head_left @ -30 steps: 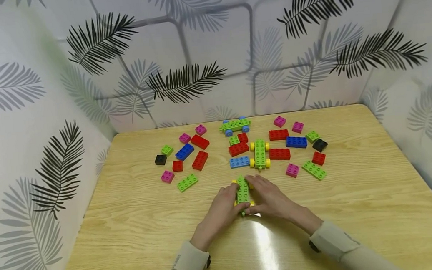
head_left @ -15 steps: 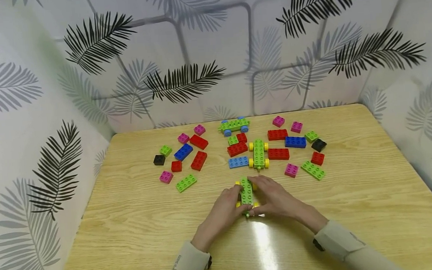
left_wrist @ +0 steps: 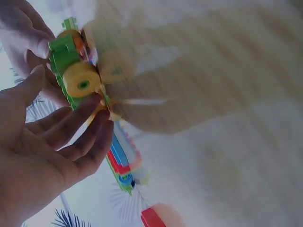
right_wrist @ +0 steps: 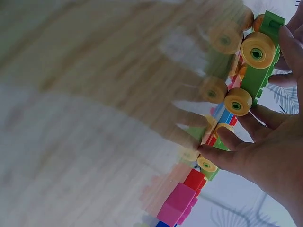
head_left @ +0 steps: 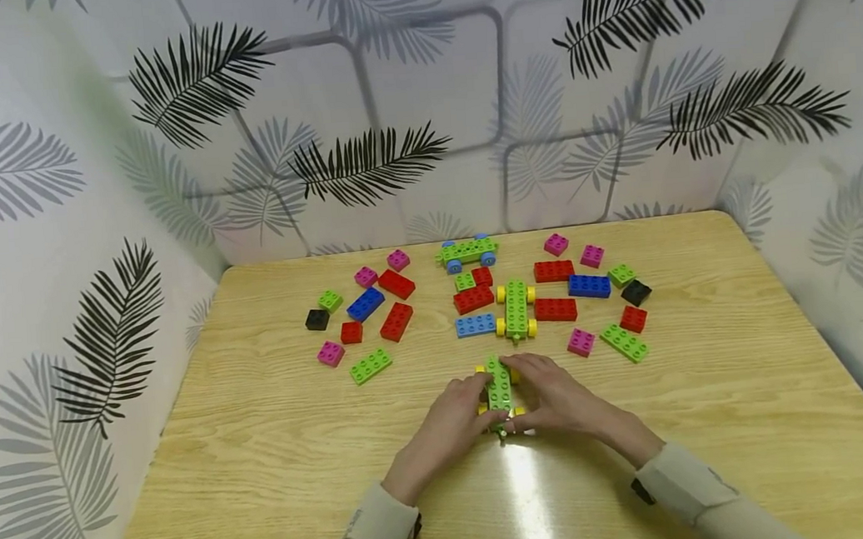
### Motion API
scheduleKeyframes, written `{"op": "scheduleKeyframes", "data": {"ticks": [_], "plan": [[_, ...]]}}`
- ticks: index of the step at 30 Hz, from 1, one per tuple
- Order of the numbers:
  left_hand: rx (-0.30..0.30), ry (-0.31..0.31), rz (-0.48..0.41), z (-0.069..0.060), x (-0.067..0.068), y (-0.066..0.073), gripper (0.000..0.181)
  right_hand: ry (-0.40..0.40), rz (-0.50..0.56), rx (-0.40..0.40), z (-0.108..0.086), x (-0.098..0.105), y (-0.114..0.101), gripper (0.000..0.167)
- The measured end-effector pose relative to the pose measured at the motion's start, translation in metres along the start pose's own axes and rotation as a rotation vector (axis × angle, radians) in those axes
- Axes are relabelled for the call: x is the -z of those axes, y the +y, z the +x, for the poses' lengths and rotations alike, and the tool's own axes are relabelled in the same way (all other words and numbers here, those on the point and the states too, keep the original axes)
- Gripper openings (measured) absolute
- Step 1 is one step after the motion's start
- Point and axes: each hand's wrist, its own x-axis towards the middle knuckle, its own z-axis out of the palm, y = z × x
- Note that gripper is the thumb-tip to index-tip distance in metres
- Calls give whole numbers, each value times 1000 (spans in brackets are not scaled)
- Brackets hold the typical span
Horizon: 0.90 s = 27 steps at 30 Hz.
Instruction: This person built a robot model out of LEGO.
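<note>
Both hands hold a green toy car base with yellow wheels, which stands on the table near the front. My left hand grips its left side, with the thumb at the near end. My right hand grips the right side, fingers near the far end and thumb near the close end. In the left wrist view the left fingertips touch the base by a yellow wheel. The right wrist view shows the base's green side upright on its wheels; my right thumb is at its near end. The hands cover parts of the wheels.
Just beyond stands a second yellow-wheeled car base, and a blue-wheeled one is at the back. Loose bricks lie left and right, among them a light blue brick, a green brick and a pink brick.
Both hands have slid the yellow-wheeled car base a little to the right and slightly nearer, keeping hold of it. The other bricks stay in place.
</note>
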Motion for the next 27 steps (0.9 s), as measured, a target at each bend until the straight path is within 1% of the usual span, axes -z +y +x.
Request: {"op": "scheduleKeyframes", "data": {"ticks": [3, 6, 8, 11, 16, 21, 24, 26, 27], "plan": [[7, 17, -5, -2, 6, -5, 51, 1, 1, -8, 0, 1, 0, 94], [16, 41, -23, -4, 13, -13, 49, 4, -10, -16, -1, 1, 2, 94], [16, 67, -25, -6, 18, -20, 46, 5, -12, -24, -1, 2, 4, 95], [23, 133, -23, -10, 28, -33, 42, 0, -2, -38, -2, 3, 5, 95], [87, 288, -14, -14, 54, -59, 35, -5, 8, -52, -2, 4, 7, 95], [166, 492, 14, -21, 77, -94, 29, -3, 8, -40, -2, 3, 11, 95], [239, 612, 21, -25, 87, -117, 27, -6, 17, -30, -1, 3, 12, 94], [279, 669, 12, -28, 91, -130, 27, -7, 33, -38, -1, 4, 12, 93], [298, 685, 15, -29, 93, -135, 28, -6, 42, -41, -1, 5, 12, 93]]}}
